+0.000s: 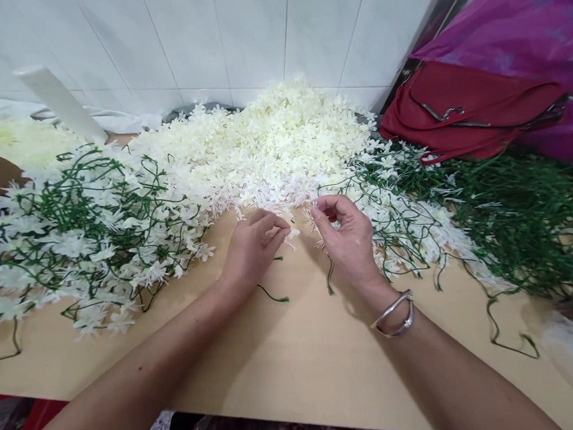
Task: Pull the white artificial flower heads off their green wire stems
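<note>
Against wall tiles [250, 31], has stemmed flowers [97, 231] seemingly done left of the unfinished blossom pile [279, 135]; pinches floret [294, 233] with left fingers [274, 231], hold unclear in right fingers [334, 203].

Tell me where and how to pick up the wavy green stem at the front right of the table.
Pinch the green stem near its front bends, with thumb and fingertip coming down from above. It is thin, and there it seems to lie flat on bare tabletop; its far end runs back toward the white flowers, where it could snag.
</note>
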Available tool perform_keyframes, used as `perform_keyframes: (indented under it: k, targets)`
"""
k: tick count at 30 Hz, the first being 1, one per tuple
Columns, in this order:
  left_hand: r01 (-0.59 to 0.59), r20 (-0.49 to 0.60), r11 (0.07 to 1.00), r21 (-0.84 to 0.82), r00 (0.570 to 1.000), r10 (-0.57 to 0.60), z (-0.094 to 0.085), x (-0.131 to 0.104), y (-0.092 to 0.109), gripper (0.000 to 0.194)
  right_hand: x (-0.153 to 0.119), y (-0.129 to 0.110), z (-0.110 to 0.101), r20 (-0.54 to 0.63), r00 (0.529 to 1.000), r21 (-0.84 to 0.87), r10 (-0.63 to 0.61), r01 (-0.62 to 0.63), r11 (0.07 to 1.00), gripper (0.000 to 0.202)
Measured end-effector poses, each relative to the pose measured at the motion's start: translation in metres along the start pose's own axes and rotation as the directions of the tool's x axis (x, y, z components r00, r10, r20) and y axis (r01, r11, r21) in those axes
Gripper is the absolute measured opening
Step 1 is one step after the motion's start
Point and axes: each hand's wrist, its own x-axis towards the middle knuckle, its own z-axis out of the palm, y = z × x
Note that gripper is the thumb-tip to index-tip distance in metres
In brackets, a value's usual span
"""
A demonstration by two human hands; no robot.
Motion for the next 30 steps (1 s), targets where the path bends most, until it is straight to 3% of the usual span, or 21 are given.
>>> perform_keyframes:
  k: [3, 5, 7, 10, 14, 18, 21, 23, 30]
  targets:
    - [0.192, -0.083, 0.896, -0.4, 0.966, -0.244, -0.005, 0.003, -0.001, 0.021, -0.001, -0.003, 0.002, 0.043, 0.996, 0.126, 0.079, -0.084, 0.988, 0.007]
    - [0.299, -0.015, 0.692, -0.657, 0.913, -0.409, -0.006, 0.006, -0.002, 0.029, -0.003, -0.009, 0.003, 0.091, 0.989, 0.217, 0.113, -0.131, 0.967, 0.009]
    - [0.362, 0.089, 0.456, -0.813, 0.852, -0.516, -0.007, 0.008, -0.002, 0.033, -0.005, -0.016, 0.005, 0.127, 0.985, 0.264, 0.115, -0.145, 0.953, 0.01]
    - [0.411, 0.244, 0.183, -0.893, 0.783, -0.572, -0.005, 0.007, 0.002, 0.028, -0.009, -0.027, 0.006, 0.14, 0.987, 0.283, 0.081, -0.118, 0.952, 0.008]
    - [0.461, 0.382, 0.009, -0.887, 0.745, -0.547, -0.002, 0.003, 0.01, 0.017, -0.015, -0.035, 0.008, 0.117, 0.993, 0.27, 0.024, -0.055, 0.961, 0.005]
    - [0.467, 0.432, -0.046, -0.883, 0.772, -0.467, 0.002, -0.001, 0.016, 0.026, -0.017, -0.032, 0.008, 0.098, 0.993, 0.182, -0.06, 0.041, 0.982, 0.007]
    - [0.466, 0.43, -0.031, -0.884, 0.786, -0.444, 0.005, -0.002, 0.016, 0.033, -0.017, -0.03, 0.007, 0.082, 0.991, 0.098, -0.103, 0.094, 0.991, 0.009]
    - [0.462, 0.4, 0.035, -0.886, 0.802, -0.444, 0.006, -0.002, 0.014, 0.035, -0.016, -0.03, 0.006, 0.089, 0.99, 0.036, -0.108, 0.105, 0.994, 0.011]
    - [0.349, 0.193, 0.4, -0.847, 0.905, -0.379, -0.001, -0.003, 0.014, 0.027, -0.017, -0.033, 0.008, 0.103, 0.976, -0.098, -0.192, 0.202, 0.974, 0.013]
